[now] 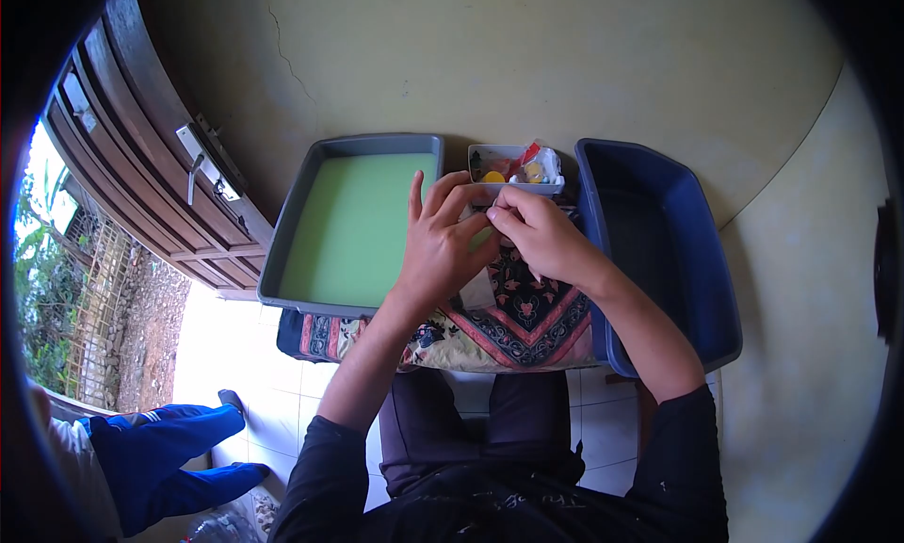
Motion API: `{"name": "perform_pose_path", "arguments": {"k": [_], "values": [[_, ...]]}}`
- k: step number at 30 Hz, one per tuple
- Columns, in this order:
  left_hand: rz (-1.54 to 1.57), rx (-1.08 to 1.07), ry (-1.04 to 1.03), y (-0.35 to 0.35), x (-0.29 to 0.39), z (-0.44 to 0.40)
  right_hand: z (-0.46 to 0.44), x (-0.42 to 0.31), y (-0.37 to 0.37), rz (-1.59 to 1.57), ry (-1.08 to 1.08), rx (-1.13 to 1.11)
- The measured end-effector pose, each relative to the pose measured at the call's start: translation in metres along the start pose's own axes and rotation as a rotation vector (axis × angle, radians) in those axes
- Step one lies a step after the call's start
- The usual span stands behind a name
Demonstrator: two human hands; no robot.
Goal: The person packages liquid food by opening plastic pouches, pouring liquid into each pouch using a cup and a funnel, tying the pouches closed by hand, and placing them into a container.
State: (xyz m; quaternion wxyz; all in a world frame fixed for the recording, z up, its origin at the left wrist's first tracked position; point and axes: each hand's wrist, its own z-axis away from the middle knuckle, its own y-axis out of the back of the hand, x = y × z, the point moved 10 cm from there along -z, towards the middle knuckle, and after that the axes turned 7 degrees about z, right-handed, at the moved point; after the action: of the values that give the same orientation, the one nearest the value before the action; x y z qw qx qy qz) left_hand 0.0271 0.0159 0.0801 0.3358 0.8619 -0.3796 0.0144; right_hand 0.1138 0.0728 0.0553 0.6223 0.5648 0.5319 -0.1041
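Left hand (446, 234) and right hand (539, 230): fingertips meet, grasp indiscernible. White box (544, 189), just beyond: long axis runs crosswise. Blue tub (661, 225), right: long axis points forward.

Smooth plastic blue tub (659, 232), matt printed cloth (524, 309), wooden door (141, 119), metal handle (194, 181).

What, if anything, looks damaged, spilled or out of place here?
A thin, jagged crack runs down the wall behind the grey tray, looking like damage on an otherwise fairly plain surface. I see no spill, and nothing else clearly stands out.
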Motion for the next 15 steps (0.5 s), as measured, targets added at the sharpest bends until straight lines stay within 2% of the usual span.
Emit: {"name": "perform_pose_path", "arguments": {"k": [1,2,3,4,6,11,15], "values": [[-0.003,0.026,0.019,0.003,-0.001,0.0,0.001,-0.006,0.002,0.0,0.003,-0.001],[-0.005,0.026,0.019,0.002,-0.002,0.002,0.004,-0.003,-0.002,-0.092,-0.091,-0.054],[0.111,0.058,0.065,0.003,-0.009,0.005,0.006,0.003,-0.008,-0.183,-0.185,-0.108],[0.226,0.09,0.114,0.003,-0.015,0.008,0.006,0.005,-0.009,-0.183,-0.185,-0.111],[0.268,0.106,0.133,0.003,-0.017,0.012,0.004,0.007,-0.015,-0.386,-0.168,-0.152],[0.387,0.1,0.174,0.002,-0.024,0.014,0.0,-0.001,-0.001,-0.404,-0.027,-0.16],[0.692,-0.01,0.229,-0.009,-0.028,0.013,0.005,-0.009,0.007,-0.38,0.073,-0.18]]}}
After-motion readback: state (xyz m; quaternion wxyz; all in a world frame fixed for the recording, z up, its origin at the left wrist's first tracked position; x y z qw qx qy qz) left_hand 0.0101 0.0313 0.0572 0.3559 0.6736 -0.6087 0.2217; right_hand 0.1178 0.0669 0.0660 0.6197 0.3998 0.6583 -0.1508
